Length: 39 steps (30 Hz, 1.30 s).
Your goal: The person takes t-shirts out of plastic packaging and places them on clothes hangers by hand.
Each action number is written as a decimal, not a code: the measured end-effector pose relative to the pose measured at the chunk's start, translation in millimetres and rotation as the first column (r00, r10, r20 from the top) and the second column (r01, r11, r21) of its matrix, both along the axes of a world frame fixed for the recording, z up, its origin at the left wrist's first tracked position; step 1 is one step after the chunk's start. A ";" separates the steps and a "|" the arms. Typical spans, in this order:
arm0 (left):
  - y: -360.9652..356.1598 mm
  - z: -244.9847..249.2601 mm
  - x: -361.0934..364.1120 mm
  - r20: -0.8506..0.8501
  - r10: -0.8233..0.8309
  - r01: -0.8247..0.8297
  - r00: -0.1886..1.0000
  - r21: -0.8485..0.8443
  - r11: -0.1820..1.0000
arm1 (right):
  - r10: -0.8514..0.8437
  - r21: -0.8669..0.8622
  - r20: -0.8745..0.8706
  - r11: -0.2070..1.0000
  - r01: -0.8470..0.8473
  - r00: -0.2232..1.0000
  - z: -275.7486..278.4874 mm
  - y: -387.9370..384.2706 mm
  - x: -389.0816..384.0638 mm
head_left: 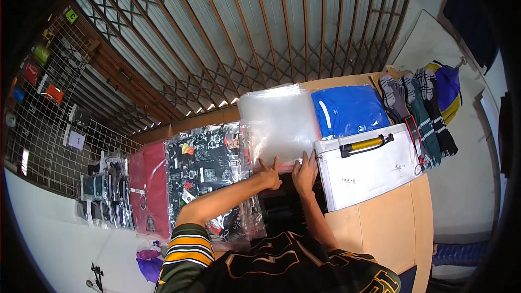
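A stack of clear plastic bags point(279, 122) lies at the middle of the table, its near edge toward me. My left hand point(267, 177) rests at the left of that near edge, fingers spread, one pointing forward. On the right corner of the same edge lies my right hand point(306, 174), fingers stretched forward and thumb apart. Between the hands runs a reddish strip along the bag edge. Just below them is a dark, folded item point(283, 206), partly hidden by my arms.
Left of the bags are a bagged black printed garment point(209, 157), a bagged maroon garment point(149, 190) and several small packets point(103, 192). To the right lie a bagged blue garment point(347, 109), white papers point(369, 171) under a black-and-yellow tool point(367, 145), and socks point(420, 108). A folding gate point(244, 32) stands behind.
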<state>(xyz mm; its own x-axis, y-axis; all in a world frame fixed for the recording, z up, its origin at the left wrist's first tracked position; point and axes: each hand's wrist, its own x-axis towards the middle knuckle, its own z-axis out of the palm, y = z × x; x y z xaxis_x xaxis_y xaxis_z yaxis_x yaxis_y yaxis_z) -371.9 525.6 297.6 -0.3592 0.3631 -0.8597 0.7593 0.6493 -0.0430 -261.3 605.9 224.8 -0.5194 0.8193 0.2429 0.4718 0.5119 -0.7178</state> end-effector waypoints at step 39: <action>-402.9 -3.9 197.1 0.762 -0.029 -0.592 0.647 0.527 0.610 | -0.054 -0.360 0.085 0.930 0.081 0.995 -10.4 -300.5 267.4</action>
